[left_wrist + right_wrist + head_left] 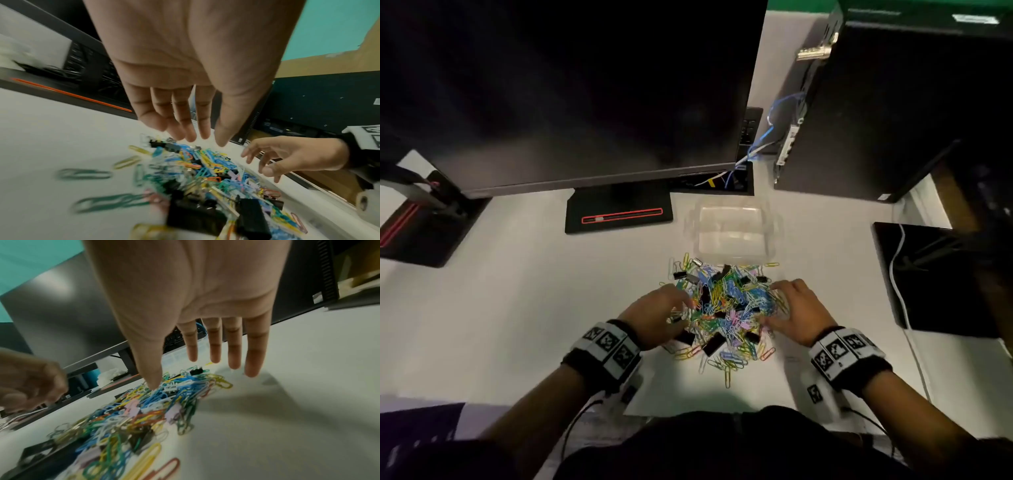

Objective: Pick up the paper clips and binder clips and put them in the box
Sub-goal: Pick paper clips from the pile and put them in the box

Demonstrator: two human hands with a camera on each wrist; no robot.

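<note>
A heap of coloured paper clips (726, 305) mixed with black binder clips (714, 344) lies on the white desk (517, 308), just in front of a clear plastic box (734, 229) that looks empty. My left hand (674, 308) hovers at the heap's left edge, fingers loosely extended and holding nothing. In the left wrist view my left hand (203, 139) hangs above the paper clips (205, 167), with binder clips (195, 216) nearer the camera. My right hand (777, 305) is spread over the heap's right side. In the right wrist view my right hand (174, 371) has straight fingers, the thumb tip touching the paper clips (156, 402).
A dark monitor (585, 85) on a black stand base (619, 212) rises behind the box. A black computer tower (893, 102) stands at the back right. A black pad (935, 274) with a white cable (897, 284) lies to the right. Another stand (424, 222) sits far left.
</note>
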